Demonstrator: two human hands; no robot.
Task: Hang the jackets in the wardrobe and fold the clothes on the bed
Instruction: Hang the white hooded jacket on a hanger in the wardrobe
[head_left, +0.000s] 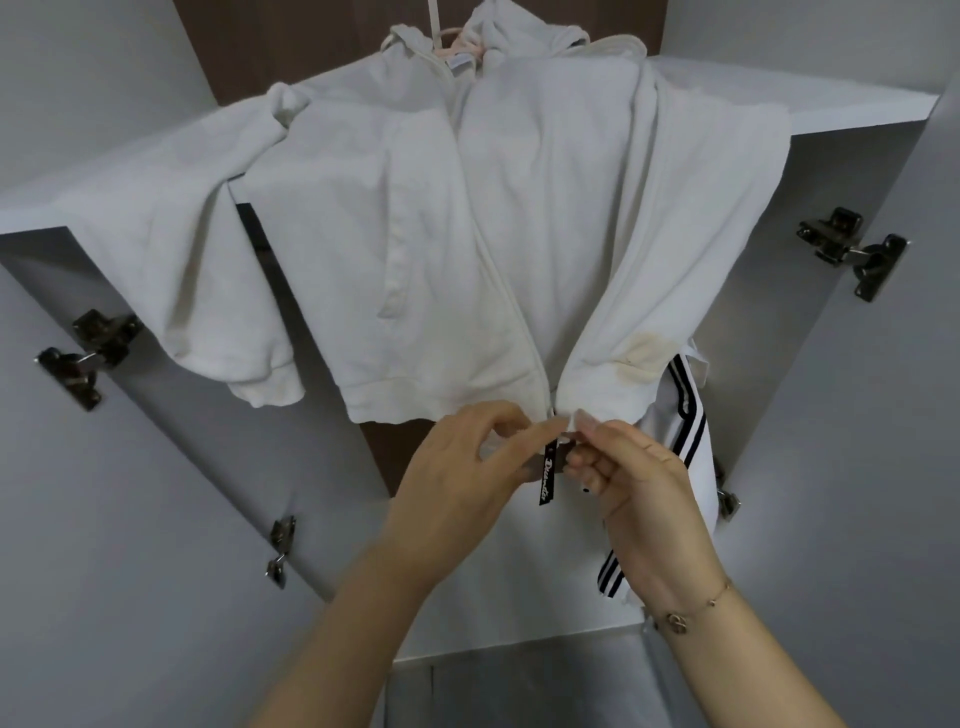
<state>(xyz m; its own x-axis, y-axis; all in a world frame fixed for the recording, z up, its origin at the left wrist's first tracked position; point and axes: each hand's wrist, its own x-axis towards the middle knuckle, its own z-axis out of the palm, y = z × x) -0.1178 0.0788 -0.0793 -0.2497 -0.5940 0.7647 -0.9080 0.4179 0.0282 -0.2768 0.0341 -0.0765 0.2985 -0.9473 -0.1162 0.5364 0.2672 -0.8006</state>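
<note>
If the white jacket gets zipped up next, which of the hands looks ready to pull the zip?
Probably the left hand: its fingertips pinch at the black zipper pull under the white jacket. The right hand pinches the hem corner opposite, so it seems better placed to hold the fabric taut.

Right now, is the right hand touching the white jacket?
Touching. The head view shows the right hand pinching the white jacket at its bottom hem, beside the zipper.
</note>
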